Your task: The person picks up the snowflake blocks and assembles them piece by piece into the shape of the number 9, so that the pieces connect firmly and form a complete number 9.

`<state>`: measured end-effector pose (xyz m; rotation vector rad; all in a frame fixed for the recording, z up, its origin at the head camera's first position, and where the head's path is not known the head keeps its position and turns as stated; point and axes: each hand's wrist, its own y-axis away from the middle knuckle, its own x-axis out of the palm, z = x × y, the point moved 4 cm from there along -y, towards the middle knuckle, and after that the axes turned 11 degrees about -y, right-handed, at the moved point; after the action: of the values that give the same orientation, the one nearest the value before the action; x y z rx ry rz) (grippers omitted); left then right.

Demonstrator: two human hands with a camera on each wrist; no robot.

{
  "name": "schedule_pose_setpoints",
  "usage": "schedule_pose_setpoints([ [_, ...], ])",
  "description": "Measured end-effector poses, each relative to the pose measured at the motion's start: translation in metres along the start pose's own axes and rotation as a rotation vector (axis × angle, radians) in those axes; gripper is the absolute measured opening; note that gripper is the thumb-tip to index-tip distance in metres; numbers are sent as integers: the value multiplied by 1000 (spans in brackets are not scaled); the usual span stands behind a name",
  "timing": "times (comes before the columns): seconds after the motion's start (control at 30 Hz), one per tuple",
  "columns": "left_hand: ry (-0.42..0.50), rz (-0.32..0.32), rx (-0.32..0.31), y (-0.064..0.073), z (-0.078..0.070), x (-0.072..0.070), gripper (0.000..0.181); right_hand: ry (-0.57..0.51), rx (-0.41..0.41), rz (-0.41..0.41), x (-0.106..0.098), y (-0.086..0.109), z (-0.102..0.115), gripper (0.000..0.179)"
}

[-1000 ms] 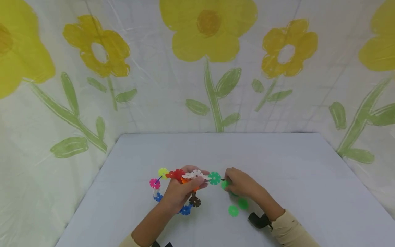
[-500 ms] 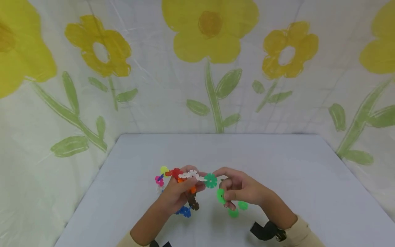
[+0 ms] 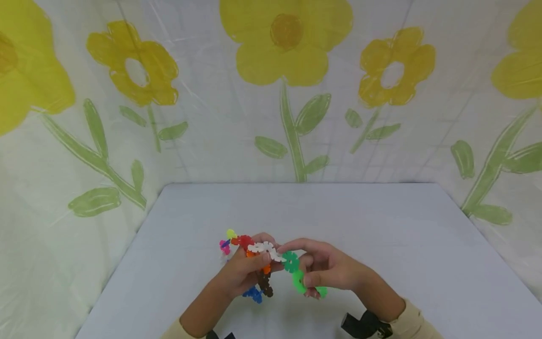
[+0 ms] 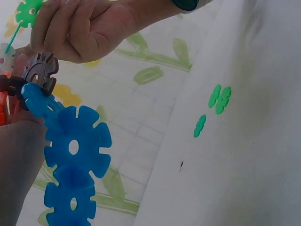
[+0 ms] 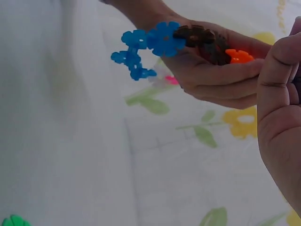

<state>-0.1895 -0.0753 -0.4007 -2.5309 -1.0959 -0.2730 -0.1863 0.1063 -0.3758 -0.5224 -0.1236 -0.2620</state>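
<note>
A chain of toothed plastic snowflake discs hangs from my left hand (image 3: 243, 269), which pinches it near the white discs (image 3: 263, 247). Red discs (image 3: 244, 241), brown discs (image 3: 265, 284) and blue discs (image 4: 77, 143) belong to the chain. A darker green disc (image 3: 290, 262) sits at its right end. Between thumb and fingers, my right hand (image 3: 338, 268) pinches a bright green disc (image 3: 298, 281). This disc lies right against the lower edge of the darker one; I cannot tell whether their slots are joined. The right index finger reaches to the white and dark green discs.
Loose green discs (image 4: 220, 100) lie on the white table (image 3: 381, 212), with another green disc (image 4: 200, 125) close by. From the head, the right hand covers most of them. A curtain with painted flowers (image 3: 285, 37) stands behind the table.
My right hand has brought the bright green disc left, up against the dark green one, and its index finger has stretched out. The chain's right end has dipped slightly.
</note>
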Motion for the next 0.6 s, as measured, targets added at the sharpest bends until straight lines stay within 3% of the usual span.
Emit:
schedule_pose_setpoints([
  [0.17, 9, 32, 24, 1, -2, 1, 15, -30, -9, -25, 3, -2, -2, 45],
  [0.37, -46, 47, 54, 2, -7, -2, 17, -127, -47, -44, 3, -2, -8, 44],
  [0.5, -153, 74, 113, 2, -13, -4, 18, -145, -97, -53, 3, -2, -10, 43],
  [0.6, -300, 25, 133, 4, -20, -5, 19, -146, -135, -87, 2, -1, -9, 41],
])
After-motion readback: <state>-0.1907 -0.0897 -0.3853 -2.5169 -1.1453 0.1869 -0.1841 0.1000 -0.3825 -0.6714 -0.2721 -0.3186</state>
